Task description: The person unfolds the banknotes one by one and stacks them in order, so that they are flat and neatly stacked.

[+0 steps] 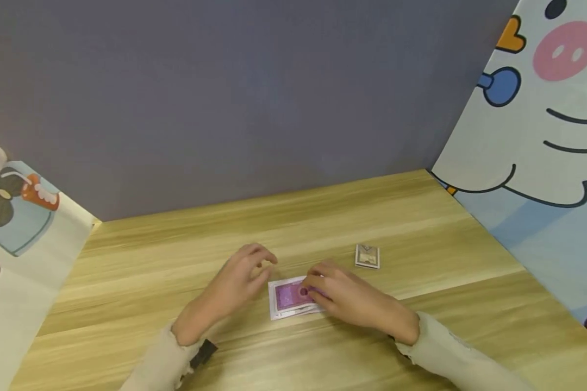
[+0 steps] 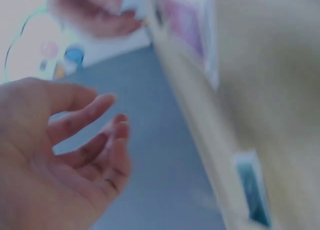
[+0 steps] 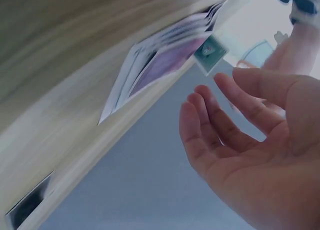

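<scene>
A purple printed card [image 1: 288,296] with a white border lies on the table, with more white-edged sheets [image 3: 117,97] layered under it in the right wrist view. My right hand [image 1: 349,297] is over its right half in the head view, fingers loosely bent. In the right wrist view thumb and fingers stand apart with nothing between them. To the left of the purple card, my left hand [image 1: 237,279] hovers with relaxed, curved fingers and holds nothing. A teal card [image 2: 253,189] shows blurred in the left wrist view; the head view does not show it.
A small stack of square gold-and-grey cards [image 1: 368,256] lies to the right, beyond my right hand. The wooden table [image 1: 176,244] meets a grey panel [image 1: 254,108] at the back. Cartoon-printed walls [image 1: 533,157] stand at both sides.
</scene>
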Available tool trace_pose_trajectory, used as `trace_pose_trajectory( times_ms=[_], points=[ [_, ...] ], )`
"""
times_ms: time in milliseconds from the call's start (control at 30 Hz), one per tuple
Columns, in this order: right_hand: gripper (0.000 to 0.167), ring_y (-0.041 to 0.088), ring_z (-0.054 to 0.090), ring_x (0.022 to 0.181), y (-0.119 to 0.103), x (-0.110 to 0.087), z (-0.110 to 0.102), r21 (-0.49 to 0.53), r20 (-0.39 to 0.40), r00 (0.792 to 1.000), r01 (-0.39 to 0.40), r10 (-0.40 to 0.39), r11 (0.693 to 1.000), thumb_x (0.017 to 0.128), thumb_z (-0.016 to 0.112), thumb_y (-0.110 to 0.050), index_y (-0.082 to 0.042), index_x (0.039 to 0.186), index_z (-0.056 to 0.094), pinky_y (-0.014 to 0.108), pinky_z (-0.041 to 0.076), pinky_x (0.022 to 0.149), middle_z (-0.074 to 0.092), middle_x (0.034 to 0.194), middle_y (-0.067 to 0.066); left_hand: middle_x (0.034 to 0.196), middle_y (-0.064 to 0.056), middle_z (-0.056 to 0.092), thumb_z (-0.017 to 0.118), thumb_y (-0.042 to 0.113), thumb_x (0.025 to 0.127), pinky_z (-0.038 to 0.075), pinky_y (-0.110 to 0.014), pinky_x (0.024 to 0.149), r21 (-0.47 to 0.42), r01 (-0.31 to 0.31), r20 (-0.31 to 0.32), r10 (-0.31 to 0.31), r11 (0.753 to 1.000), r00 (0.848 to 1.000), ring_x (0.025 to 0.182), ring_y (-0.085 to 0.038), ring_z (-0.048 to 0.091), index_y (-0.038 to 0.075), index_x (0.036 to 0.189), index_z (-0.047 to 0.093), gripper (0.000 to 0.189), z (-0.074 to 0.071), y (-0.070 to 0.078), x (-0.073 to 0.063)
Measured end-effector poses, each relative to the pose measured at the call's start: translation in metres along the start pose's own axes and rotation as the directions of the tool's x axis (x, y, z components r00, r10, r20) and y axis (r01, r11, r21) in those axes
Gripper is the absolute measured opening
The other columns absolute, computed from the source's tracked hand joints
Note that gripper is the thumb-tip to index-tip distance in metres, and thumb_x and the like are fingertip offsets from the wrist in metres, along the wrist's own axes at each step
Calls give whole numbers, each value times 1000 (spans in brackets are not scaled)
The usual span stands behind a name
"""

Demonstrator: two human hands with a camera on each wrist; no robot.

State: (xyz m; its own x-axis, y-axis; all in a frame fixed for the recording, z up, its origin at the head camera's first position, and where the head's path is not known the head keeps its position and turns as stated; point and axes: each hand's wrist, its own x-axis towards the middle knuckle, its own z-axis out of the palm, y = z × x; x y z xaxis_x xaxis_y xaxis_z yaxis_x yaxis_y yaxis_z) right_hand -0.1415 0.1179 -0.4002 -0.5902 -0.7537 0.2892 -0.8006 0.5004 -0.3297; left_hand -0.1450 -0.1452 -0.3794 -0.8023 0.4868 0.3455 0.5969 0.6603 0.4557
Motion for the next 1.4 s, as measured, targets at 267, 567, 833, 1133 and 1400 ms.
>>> trace_pose_trajectory(
  times_ms=[267, 567, 833, 1133, 1400],
  points=[
    [20, 13, 61, 104, -14, 32, -4, 52, -6, 997, -79, 79, 996, 99, 62, -19, -10, 116, 70, 27, 55, 86, 67, 113, 1, 103, -4, 67, 62, 11, 99, 50, -26, 64, -139, 219, -86, -232, 966, 969, 86, -16, 58, 11, 111, 68, 13, -43, -54, -7],
    [25, 7, 63, 78, -27, 112, -2, 223, 47, 962, -272, 269, 936, 101, 61, -29, -7, 112, 68, 21, 53, 67, 70, 91, 0, 113, -20, 64, 65, 7, 96, 53, -45, 85, -223, 321, 87, -310, 920, 947, 99, -31, 63, -2, 119, 62, 25, -41, -111, -18],
    [44, 11, 59, 70, -50, 153, 27, 110, 281, 875, -437, 394, 893, 99, 64, -31, -4, 132, 57, 24, 52, 62, 67, 114, 10, 116, -22, 57, 73, 17, 91, 52, -38, 78, -227, 330, 324, -248, 917, 913, 89, -23, 59, -3, 129, 55, 47, -34, -117, -26],
    [40, 12, 53, 73, -50, 149, 48, 55, 363, 817, -498, 447, 866, 88, 76, -37, -10, 114, 62, 26, 47, 60, 58, 89, -3, 102, -12, 53, 84, 9, 79, 41, -30, 69, -179, 320, 366, -238, 931, 899, 84, -23, 44, 5, 113, 61, 41, -28, -110, -21],
    [31, 14, 51, 74, -46, 153, 50, 36, 380, 809, -497, 448, 867, 94, 71, -29, -9, 115, 61, 26, 46, 60, 56, 89, -1, 91, -8, 58, 79, -1, 82, 45, -26, 65, -247, 310, 351, -213, 918, 912, 79, -19, 51, 4, 100, 52, 33, -28, -106, -19]
  ],
)
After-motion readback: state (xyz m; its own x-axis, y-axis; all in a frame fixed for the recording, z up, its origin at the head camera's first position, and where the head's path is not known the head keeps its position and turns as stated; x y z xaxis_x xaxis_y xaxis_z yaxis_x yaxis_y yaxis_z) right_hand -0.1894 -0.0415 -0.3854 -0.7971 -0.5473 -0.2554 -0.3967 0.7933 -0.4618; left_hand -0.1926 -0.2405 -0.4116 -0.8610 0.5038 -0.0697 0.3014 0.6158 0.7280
